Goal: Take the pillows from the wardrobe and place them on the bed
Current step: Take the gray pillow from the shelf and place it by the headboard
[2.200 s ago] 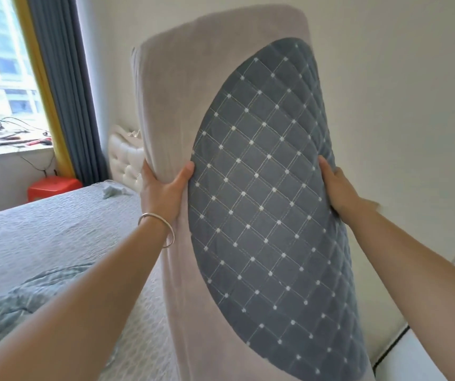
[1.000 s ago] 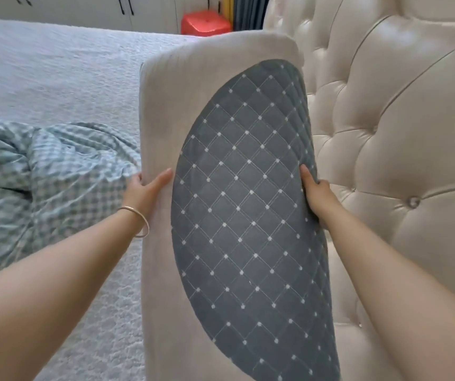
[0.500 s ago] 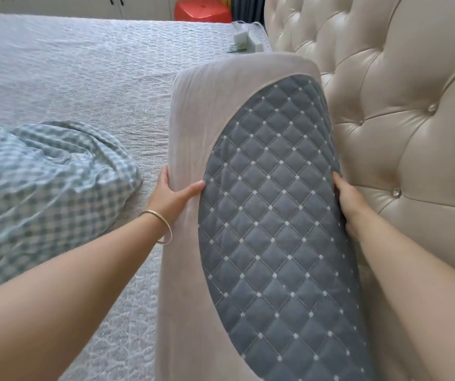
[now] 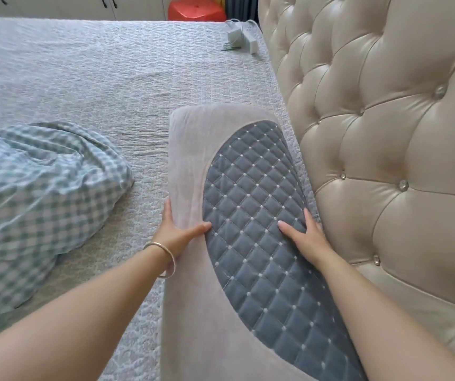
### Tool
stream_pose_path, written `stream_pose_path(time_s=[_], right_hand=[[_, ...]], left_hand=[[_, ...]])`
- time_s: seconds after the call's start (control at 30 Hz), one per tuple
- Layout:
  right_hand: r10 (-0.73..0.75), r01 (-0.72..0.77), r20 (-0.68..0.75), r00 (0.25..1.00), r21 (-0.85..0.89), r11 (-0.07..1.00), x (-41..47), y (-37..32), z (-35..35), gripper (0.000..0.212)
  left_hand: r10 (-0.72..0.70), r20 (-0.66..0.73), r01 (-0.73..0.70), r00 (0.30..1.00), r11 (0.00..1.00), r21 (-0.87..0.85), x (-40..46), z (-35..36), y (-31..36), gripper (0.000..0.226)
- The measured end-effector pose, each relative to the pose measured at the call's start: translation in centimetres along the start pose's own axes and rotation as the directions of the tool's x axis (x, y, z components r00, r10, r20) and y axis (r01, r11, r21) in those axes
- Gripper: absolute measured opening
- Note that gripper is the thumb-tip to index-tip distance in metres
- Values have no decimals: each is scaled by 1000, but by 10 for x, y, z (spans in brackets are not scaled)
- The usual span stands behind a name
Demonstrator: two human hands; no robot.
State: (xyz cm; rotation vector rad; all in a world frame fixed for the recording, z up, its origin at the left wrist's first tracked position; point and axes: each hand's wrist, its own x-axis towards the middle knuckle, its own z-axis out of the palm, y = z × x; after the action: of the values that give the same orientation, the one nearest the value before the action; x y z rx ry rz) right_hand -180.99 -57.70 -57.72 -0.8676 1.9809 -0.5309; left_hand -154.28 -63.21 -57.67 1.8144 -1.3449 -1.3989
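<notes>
Both your bare arms reach forward, elbows out of view. Your left hand [image 4: 176,231] curls around an edge, thumb lying across the top and fingers tucked out of sight (a thin bangle [image 4: 163,259] circles that wrist). Your right hand [image 4: 304,236] lies flat, palm down, fingers spread and pointing away from you.

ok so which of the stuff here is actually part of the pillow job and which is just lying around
Part of the job:
- pillow, down by the headboard
- bed
- left hand, gripping the pillow's edge
- right hand, flat on top of it

Just lying about:
- checked blanket
- white chargers and cables
- red stool
- tufted headboard
</notes>
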Motion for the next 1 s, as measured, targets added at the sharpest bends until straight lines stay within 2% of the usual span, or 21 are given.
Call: stream_pose_path(time_s=[0.1,0.17,0.33,0.43,0.47,0.53,0.63,0.73,0.8,0.9,1.0], right_hand=[[-3,4,-74,997,11,1000,-3,3,-5,93],[-26,19,-159,987,-41,999,-8,10,-5,91],[-49,-15,-225,973,-277,961,-13,9,9,83],[-120,-18,-271,955,-456,890,-18,0,28,65],[-130,-17,-252,959,-508,861,-20,-1,33,60],[-61,-52,-183,981,-554,831,-17,-8,34,55],[44,-99,-111,993,-558,824,-23,-24,23,56],[-19,-43,-110,994,-533,845,-58,-37,23,58],[-73,42,-42,996,-503,863,-93,-46,33,55],[-180,195,77,981,-414,889,-149,-72,48,49],[-251,292,157,955,-369,882,-211,-100,63,47]], left_hand=[[30,18,-31,999,999,27,3,8,6,114],[34,10,-35,999,999,38,3,18,6,115],[25,-51,-24,998,999,34,1,25,-1,110],[40,-88,-32,995,996,88,-1,28,-5,111],[58,-95,-48,994,994,100,-2,30,-5,111],[68,-102,-55,992,990,131,-6,32,-4,110],[-12,-61,22,998,986,163,-21,28,-6,106],[-96,17,92,995,983,158,-52,19,-7,104],[-162,65,146,985,968,205,-77,7,-9,97],[-219,103,199,970,964,175,-119,-24,-1,70],[-183,112,164,977,973,159,-170,-68,13,53]])
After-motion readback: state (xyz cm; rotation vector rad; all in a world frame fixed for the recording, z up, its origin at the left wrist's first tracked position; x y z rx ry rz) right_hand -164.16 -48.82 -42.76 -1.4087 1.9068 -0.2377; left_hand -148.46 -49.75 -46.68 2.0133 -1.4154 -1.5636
